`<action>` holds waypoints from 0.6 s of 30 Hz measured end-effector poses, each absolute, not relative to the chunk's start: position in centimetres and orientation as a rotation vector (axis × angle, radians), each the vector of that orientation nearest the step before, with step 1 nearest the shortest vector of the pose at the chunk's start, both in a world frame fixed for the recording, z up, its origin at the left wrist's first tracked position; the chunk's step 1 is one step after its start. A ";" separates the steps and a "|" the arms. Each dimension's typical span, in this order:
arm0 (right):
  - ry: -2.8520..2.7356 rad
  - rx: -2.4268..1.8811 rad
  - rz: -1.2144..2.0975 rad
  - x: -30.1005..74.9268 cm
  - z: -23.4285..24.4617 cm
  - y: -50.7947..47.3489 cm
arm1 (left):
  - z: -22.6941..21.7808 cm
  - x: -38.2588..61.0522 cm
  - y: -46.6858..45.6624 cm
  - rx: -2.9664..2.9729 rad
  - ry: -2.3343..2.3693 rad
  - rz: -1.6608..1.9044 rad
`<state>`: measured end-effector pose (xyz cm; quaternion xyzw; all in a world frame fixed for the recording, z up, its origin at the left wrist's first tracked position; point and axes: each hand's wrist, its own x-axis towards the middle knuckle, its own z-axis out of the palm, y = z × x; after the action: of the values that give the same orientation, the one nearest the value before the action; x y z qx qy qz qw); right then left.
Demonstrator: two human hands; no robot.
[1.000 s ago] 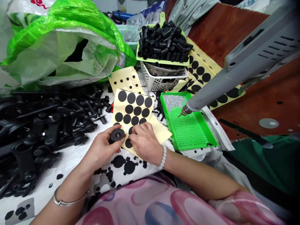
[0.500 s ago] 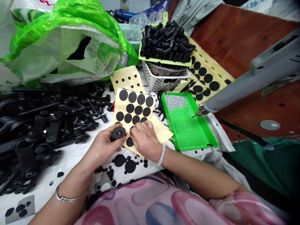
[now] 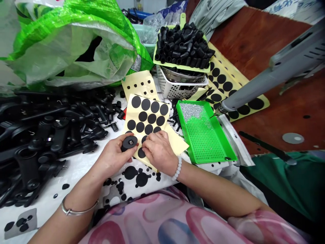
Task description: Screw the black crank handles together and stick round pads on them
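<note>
My left hand (image 3: 115, 152) is closed around a round black plastic part (image 3: 130, 142), its flat face turned up with a small metal piece in the centre. Beside it, my right hand (image 3: 161, 149) rests on a cream backing sheet (image 3: 135, 113) that carries rows of round black stickers (image 3: 151, 118). The right fingers are bent and pressed together at the edge of one sticker; whatever is between the fingertips is hidden. Loose black discs (image 3: 141, 179) lie on the white table cover just in front of the sheet.
Black plastic arms (image 3: 61, 135) are heaped at left under a green bag (image 3: 101, 20). A green tray (image 3: 210, 145) with small metal screws stands at right, below a grey electric screwdriver (image 3: 251, 91). Black caps (image 3: 182, 47) fill a tray on a white basket (image 3: 170, 88) behind.
The view has shifted slightly. My left hand still holds the round part, and my right fingers stay at nearly the same spot on the sheet. The screwdriver hangs slightly higher.
</note>
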<state>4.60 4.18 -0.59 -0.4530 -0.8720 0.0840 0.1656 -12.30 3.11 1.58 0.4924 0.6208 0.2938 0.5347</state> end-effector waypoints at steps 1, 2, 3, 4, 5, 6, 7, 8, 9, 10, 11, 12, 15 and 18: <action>-2.480 -1.274 0.192 4.6 -0.7 4.1 | 1.6 -12.3 3.1 1.176 1.477 0.702; -2.481 -1.242 0.133 4.6 -0.8 4.0 | 1.7 -12.2 3.1 1.180 1.480 0.703; -2.486 -1.198 0.073 4.6 -1.0 3.8 | 1.8 -12.2 3.2 1.183 1.486 0.702; -2.493 -1.151 0.019 4.7 -1.1 3.6 | 1.9 -12.1 3.2 1.184 1.495 0.701; -2.504 -1.107 -0.022 4.8 -1.3 3.4 | 2.0 -12.1 3.2 1.184 1.501 0.700; -2.517 -1.072 -0.048 5.0 -1.4 3.2 | 2.0 -12.1 3.2 1.183 1.507 0.699; -2.531 -1.046 -0.058 5.1 -1.5 3.0 | 2.1 -12.1 3.2 1.182 1.509 0.698; -2.542 -1.030 -0.060 5.3 -1.5 2.9 | 2.1 -12.1 3.2 1.183 1.506 0.699; -2.545 -1.022 -0.057 5.4 -1.6 2.8 | 2.0 -12.1 3.2 1.183 1.501 0.700; -2.545 -1.018 -0.051 5.6 -1.7 2.7 | 2.0 -12.2 3.2 1.183 1.497 0.701; -2.541 -1.013 -0.043 5.7 -1.7 2.7 | 1.9 -12.2 3.2 1.182 1.491 0.703; -2.533 -1.003 -0.037 5.8 -1.7 2.7 | 1.8 -12.2 3.2 1.180 1.488 0.707; -2.496 -0.916 0.060 6.4 -0.9 2.4 | 1.6 -12.3 3.2 1.183 1.475 0.727; -2.409 -0.810 0.363 7.3 1.0 1.9 | 1.5 -12.2 3.2 1.187 1.445 0.748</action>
<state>7.33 1.93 0.95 -0.3027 -0.8998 0.1357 0.2833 -12.18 3.19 1.46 0.4982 0.6064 0.3141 0.5342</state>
